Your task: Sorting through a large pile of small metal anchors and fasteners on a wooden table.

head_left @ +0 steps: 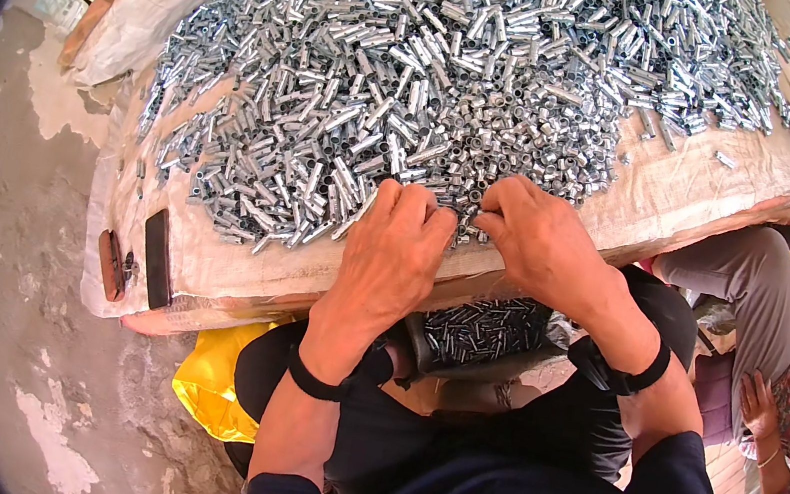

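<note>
A wide heap of small silvery metal tubes (pixel 337 87) covers the cloth-topped table. Shorter ring-like metal sleeves (pixel 522 134) gather in its middle, just beyond my hands. At the heap's near edge my left hand (pixel 396 242) is closed, fingers curled downward, with a slim tube beside its fingertips. My right hand (pixel 543 238) is closed too, its thumb and forefinger brought together over a few sleeves close to the left hand. What either hand grips is hidden by the fingers or too small to tell.
A dark flat phone-like object (pixel 157 257) and a brown case (pixel 111 265) lie at the table's left corner. Below the edge, a dark container (pixel 484 335) holds more tubes. A yellow bag (pixel 220 379) is by my left leg. Another person's hand (pixel 759 404) appears at right.
</note>
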### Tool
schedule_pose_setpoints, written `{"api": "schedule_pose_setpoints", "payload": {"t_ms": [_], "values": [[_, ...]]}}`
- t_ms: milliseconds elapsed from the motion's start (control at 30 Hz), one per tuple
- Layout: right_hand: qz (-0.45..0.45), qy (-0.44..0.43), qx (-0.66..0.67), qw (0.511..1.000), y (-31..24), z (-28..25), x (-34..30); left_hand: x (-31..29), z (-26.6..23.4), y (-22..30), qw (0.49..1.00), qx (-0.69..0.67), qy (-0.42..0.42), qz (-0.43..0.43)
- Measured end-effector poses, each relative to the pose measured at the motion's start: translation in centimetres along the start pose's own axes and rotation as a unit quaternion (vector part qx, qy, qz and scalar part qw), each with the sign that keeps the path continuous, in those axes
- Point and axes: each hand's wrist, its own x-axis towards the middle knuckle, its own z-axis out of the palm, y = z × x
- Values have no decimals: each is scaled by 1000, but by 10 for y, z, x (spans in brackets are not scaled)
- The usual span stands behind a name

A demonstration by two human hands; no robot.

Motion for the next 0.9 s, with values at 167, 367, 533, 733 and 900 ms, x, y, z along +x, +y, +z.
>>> {"api": "schedule_pose_setpoints", "payload": {"t_ms": [167, 367, 533, 733, 900], "values": [[26, 47, 118, 992, -5, -4, -2, -3, 3, 3, 978, -180, 84, -69], [106, 32, 237, 965, -27, -13, -2, -4, -6, 9, 874, -435, 118, -182], [143, 25, 302, 942, -36, -17, -3, -5, -9, 16, 759, -594, 115, -239], [177, 24, 322, 930, -36, -14, -4, -9, -6, 15, 764, -600, 80, -224], [167, 50, 341, 924, -33, -2, -7, -11, -12, 15, 827, -514, 56, -221]]}}
